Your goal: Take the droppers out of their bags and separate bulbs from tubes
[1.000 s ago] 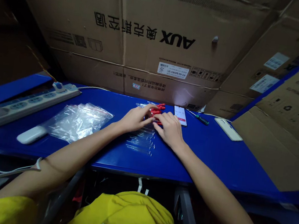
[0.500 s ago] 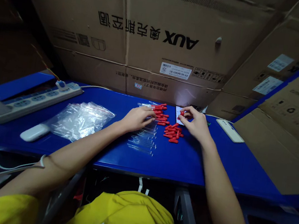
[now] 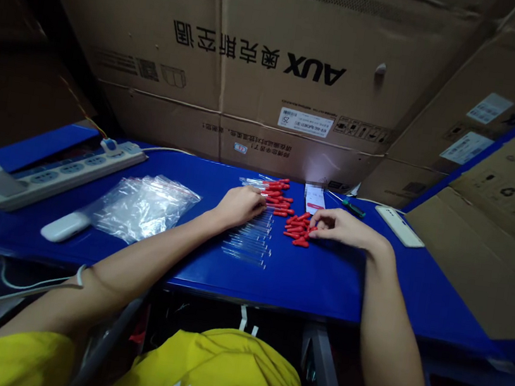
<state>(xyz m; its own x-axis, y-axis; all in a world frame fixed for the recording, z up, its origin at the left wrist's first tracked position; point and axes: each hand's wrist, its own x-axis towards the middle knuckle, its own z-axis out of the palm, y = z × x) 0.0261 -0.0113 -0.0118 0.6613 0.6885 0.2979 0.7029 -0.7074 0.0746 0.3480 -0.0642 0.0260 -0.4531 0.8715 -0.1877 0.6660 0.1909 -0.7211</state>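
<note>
My left hand [image 3: 247,205] rests on a row of thin clear glass tubes, its fingers curled and closed near the tube ends. What its fingertips hold is hidden. Beyond that hand, several tubes carry red rubber bulbs [image 3: 276,195] on their right ends; nearer to me lie bare glass tubes [image 3: 246,249], side by side. My right hand [image 3: 341,228] is at the right edge of a loose pile of red rubber bulbs [image 3: 297,229]. Thumb and forefinger close on a red rubber bulb [image 3: 313,229] there.
Clear plastic bags [image 3: 143,209] lie left of the tubes, beside a white rounded device [image 3: 65,226] and a long power strip [image 3: 71,170]. Behind the bulbs are a white card or phone [image 3: 315,195] and a green-handled screwdriver [image 3: 355,209]. Cardboard [image 3: 253,90] stands along the back.
My right hand has come down from over the white card to the pile of bulbs, uncovering the screwdriver. The fingers of my left hand have curled in closer at the tubes.
</note>
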